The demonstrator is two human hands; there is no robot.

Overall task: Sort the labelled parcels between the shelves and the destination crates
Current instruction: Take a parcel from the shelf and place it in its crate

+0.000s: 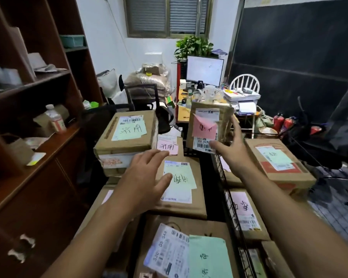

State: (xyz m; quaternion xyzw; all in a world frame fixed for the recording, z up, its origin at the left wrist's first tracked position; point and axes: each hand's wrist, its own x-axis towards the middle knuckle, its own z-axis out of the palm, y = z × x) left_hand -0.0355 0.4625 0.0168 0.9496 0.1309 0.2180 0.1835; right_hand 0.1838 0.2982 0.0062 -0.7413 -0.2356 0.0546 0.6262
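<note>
— What is my right hand doing?
— Your right hand [232, 151] grips a small brown parcel [209, 125] by its lower right edge, beyond and right of the green-labelled box [181, 185]. The parcel stands upright, long axis vertical, labels facing you.
— And the writing?
— Its pink note [204, 125] is blurred. Your left hand [147, 177], fingers spread, covers that box's left edge; contact unclear.

The person's left hand [147, 177] and right hand [234, 151] are bare. Behind each wrist, the left forearm [101, 227] and right forearm [279, 207] are uncovered as far back as the picture's lower edge.
</note>
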